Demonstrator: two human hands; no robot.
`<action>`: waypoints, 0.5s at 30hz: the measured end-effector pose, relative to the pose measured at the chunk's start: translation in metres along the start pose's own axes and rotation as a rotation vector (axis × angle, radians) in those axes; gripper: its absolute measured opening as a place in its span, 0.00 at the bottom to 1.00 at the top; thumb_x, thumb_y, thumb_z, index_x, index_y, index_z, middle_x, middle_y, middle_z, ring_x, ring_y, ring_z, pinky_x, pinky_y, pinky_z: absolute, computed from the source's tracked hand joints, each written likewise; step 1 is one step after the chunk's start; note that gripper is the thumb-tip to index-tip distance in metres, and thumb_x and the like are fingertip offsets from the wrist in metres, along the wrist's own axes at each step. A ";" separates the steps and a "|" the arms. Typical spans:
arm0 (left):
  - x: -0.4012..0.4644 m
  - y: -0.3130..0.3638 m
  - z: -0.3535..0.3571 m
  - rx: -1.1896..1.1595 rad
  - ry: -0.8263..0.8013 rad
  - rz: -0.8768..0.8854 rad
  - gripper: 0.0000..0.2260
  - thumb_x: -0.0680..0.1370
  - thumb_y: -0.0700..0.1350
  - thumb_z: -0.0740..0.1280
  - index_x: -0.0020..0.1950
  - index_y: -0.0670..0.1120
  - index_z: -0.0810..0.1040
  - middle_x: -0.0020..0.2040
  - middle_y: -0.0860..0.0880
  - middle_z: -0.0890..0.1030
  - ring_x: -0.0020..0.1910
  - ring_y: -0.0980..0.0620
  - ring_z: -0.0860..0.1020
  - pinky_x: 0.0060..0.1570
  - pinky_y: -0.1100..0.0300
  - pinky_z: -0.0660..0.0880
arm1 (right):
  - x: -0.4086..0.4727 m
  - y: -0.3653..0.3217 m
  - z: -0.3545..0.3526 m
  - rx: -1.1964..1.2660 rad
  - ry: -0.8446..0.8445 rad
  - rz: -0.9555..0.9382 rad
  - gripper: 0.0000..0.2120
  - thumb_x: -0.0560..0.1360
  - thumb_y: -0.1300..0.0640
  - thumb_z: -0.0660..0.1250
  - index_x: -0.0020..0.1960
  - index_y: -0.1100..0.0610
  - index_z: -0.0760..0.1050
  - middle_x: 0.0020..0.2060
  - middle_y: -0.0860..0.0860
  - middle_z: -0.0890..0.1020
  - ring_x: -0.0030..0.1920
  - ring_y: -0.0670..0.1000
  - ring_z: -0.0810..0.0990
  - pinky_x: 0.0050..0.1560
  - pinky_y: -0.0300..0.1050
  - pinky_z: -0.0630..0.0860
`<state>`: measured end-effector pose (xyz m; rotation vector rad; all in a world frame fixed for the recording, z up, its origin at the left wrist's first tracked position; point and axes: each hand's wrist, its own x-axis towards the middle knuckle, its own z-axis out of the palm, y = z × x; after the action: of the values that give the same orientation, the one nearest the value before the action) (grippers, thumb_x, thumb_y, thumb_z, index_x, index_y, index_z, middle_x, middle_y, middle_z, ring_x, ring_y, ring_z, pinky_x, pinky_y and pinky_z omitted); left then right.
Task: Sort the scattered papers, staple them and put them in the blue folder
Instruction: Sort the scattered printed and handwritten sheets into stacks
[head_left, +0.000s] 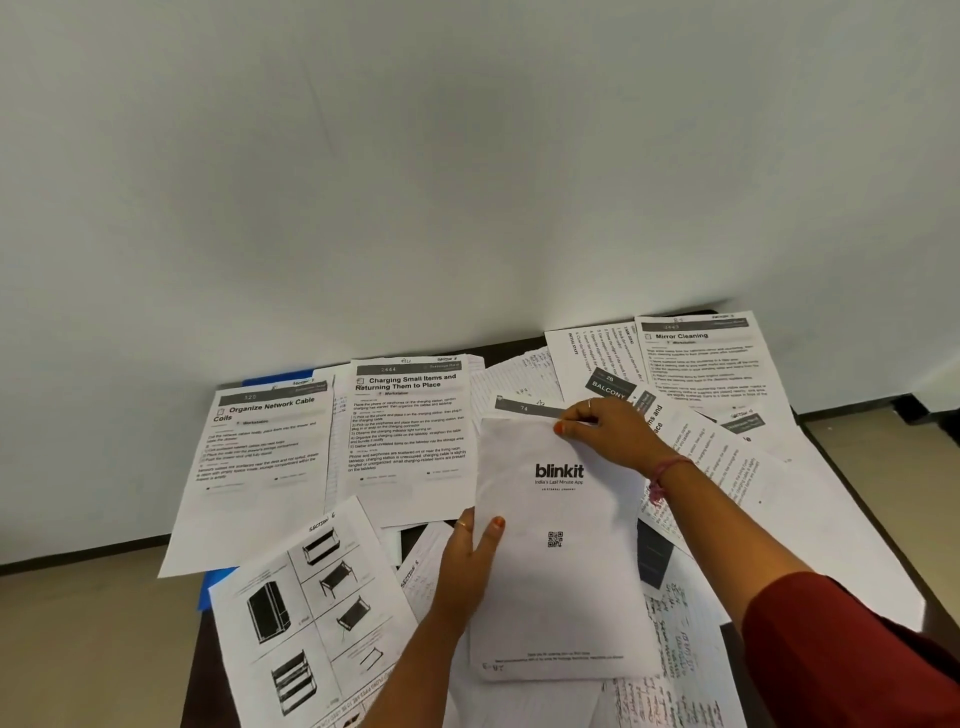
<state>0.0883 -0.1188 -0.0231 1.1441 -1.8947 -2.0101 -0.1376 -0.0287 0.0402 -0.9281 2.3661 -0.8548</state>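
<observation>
So the person's got the blinkit sheet (558, 551) in both hands, held over the middle of the tabletop (852, 499) near its front edge. The left hand (467, 564) grips its left edge, thumb curled over the printed side and fingers tucked underneath, which looks like the hold that keeps the page from flopping. The right hand (605, 434) pinches the top edge, roughly where a page with a dark header strip (524, 408) peeks out just behind it. My guess is the top hand is squaring the sheet up against that one, or peeling them apart. Can't tell which.

Everything else is spread out face up, probably so the titles can be read for sorting. The "Organize Network Cable Coils" page (260, 447) sits toward the far left corner, "Charging Small Items" page (408, 431) right beside it, and the "Mirror Cleaning" page (701, 358) at the far right corner. A furniture drawing sheet (306, 613) hangs over the front left edge.

The blue folder (213, 584) is mostly buried, just blue bits poking out under the left-side papers at the left edge and far left corner. No stapler visible anywhere, so she looks to be early in the sorting.
</observation>
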 end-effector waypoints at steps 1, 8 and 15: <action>-0.001 0.000 0.002 0.017 0.032 -0.013 0.21 0.80 0.51 0.61 0.72 0.48 0.66 0.66 0.52 0.74 0.66 0.50 0.72 0.66 0.52 0.70 | 0.000 0.000 0.000 0.005 0.003 0.002 0.08 0.74 0.48 0.70 0.47 0.50 0.83 0.40 0.44 0.81 0.47 0.47 0.79 0.57 0.55 0.73; 0.001 0.000 0.007 -0.045 0.085 -0.047 0.24 0.79 0.52 0.63 0.74 0.46 0.65 0.68 0.49 0.74 0.66 0.48 0.73 0.67 0.47 0.69 | -0.002 0.005 0.006 0.065 0.093 -0.017 0.07 0.73 0.49 0.71 0.50 0.45 0.78 0.46 0.43 0.81 0.52 0.48 0.79 0.62 0.60 0.69; 0.008 0.010 -0.006 -0.191 0.157 -0.048 0.22 0.80 0.50 0.63 0.72 0.47 0.66 0.65 0.52 0.74 0.62 0.52 0.73 0.63 0.56 0.69 | -0.025 0.011 -0.004 0.050 0.468 -0.050 0.20 0.73 0.58 0.72 0.64 0.53 0.74 0.64 0.51 0.75 0.65 0.52 0.71 0.66 0.48 0.63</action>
<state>0.0827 -0.1298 -0.0171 1.2650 -1.5786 -2.0089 -0.1279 -0.0033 0.0400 -0.8400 2.7000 -1.2599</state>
